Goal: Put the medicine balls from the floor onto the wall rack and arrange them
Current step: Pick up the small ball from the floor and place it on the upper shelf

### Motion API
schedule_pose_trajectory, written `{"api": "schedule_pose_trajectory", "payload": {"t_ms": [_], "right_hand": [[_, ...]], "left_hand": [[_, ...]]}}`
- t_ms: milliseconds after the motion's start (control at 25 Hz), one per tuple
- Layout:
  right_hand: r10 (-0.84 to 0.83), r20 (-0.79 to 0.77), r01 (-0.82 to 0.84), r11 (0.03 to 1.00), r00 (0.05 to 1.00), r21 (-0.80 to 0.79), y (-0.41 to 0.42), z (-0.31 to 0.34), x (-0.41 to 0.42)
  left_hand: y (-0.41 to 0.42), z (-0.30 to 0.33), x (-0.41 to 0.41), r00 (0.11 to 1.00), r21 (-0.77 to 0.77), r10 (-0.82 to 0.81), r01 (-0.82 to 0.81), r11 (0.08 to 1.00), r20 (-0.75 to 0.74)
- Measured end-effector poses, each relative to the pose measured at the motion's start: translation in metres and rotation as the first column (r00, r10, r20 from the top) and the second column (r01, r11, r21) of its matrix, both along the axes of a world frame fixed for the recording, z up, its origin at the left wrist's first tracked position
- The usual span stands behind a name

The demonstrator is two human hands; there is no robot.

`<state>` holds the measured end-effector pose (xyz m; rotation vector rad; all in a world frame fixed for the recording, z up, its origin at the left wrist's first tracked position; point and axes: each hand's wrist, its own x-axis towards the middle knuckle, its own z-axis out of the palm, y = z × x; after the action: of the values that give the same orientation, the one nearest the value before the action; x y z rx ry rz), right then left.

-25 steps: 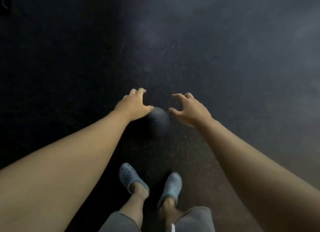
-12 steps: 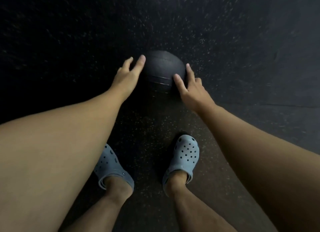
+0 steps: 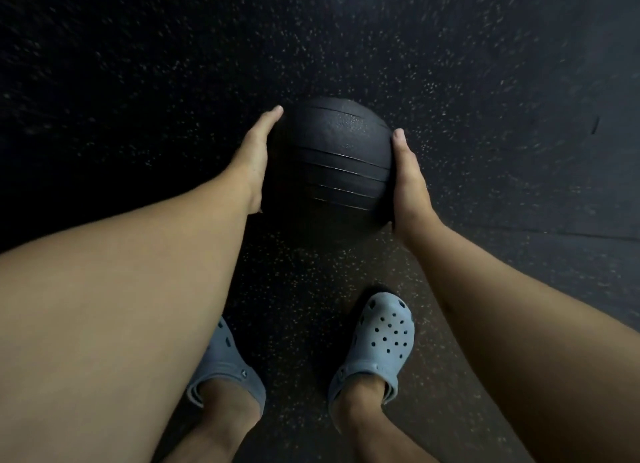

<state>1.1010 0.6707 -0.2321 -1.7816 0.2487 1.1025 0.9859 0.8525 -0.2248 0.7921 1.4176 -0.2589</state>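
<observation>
A black medicine ball (image 3: pixel 329 158) with raised ribs across its surface fills the middle of the head view. My left hand (image 3: pixel 254 156) presses flat against its left side, fingers pointing away from me. On the opposite side my right hand (image 3: pixel 410 182) clasps it the same way. The ball sits between both palms above the dark speckled floor (image 3: pixel 502 99); whether it still touches the floor is unclear. The wall rack is out of view.
My two feet in grey-blue perforated clogs, the left clog (image 3: pixel 225 369) and the right clog (image 3: pixel 379 345), stand on the floor just behind the ball. A seam between floor mats (image 3: pixel 554 234) runs off to the right.
Both hands went from reaching with spread fingers to lying flat on the ball's two sides. The ball now looks larger and closer, and the view has dropped toward it.
</observation>
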Motion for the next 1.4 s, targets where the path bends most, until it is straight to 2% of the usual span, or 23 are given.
{"api": "schedule_pose_trajectory", "payload": {"t_ms": [200,320,480,600,680,760,840,920,1000,1120,1240,1400], "right_hand": [[-0.039,0.032,0.038,0.999,0.999,0.024,0.004,0.049,-0.004],[-0.017,0.1,0.012,0.999,0.995,0.047,0.021,0.115,-0.003],[0.023,0.21,-0.047,0.993,0.977,0.11,0.07,0.256,0.013],[0.032,0.308,-0.102,0.971,0.951,0.214,0.123,0.377,0.021],[0.045,0.387,-0.176,0.933,0.921,0.313,0.17,0.478,0.02],[0.045,0.452,-0.255,0.874,0.891,0.414,0.217,0.582,0.012],[0.028,0.505,-0.334,0.781,0.863,0.528,0.261,0.688,-0.009],[0.011,0.537,-0.395,0.691,0.843,0.606,0.296,0.777,-0.032],[0.019,0.585,-0.49,0.568,0.811,0.661,0.327,0.875,-0.072],[-0.011,0.626,-0.577,0.373,0.78,0.727,0.363,1.006,-0.152],[-0.03,0.623,-0.612,0.155,0.781,0.775,0.39,1.101,-0.244],[0.031,0.588,-0.583,-0.101,0.808,0.806,0.412,1.199,-0.39]], "left_hand": [[-0.002,0.04,-0.005,0.994,0.018,0.071,-0.073,0.997,0.087],[0.006,0.102,-0.01,0.978,0.05,0.152,-0.161,0.986,0.145],[0.04,0.246,-0.006,0.938,0.11,0.206,-0.244,0.964,0.278],[0.084,0.37,-0.007,0.879,0.172,0.234,-0.328,0.929,0.416],[0.123,0.474,-0.018,0.826,0.239,0.221,-0.388,0.89,0.519],[0.16,0.58,-0.031,0.746,0.308,0.235,-0.51,0.803,0.624],[0.193,0.692,-0.055,0.624,0.338,0.237,-0.658,0.673,0.744],[0.208,0.789,-0.085,0.553,0.365,0.204,-0.742,0.563,0.808],[0.216,0.889,-0.134,0.515,0.407,0.155,-0.799,0.443,0.843],[0.217,1.018,-0.221,0.41,0.373,0.082,-0.884,0.282,0.909],[0.212,1.114,-0.316,0.382,0.377,0.033,-0.92,0.105,0.924],[0.196,1.224,-0.464,0.449,0.437,-0.033,-0.882,-0.176,0.893]]}}
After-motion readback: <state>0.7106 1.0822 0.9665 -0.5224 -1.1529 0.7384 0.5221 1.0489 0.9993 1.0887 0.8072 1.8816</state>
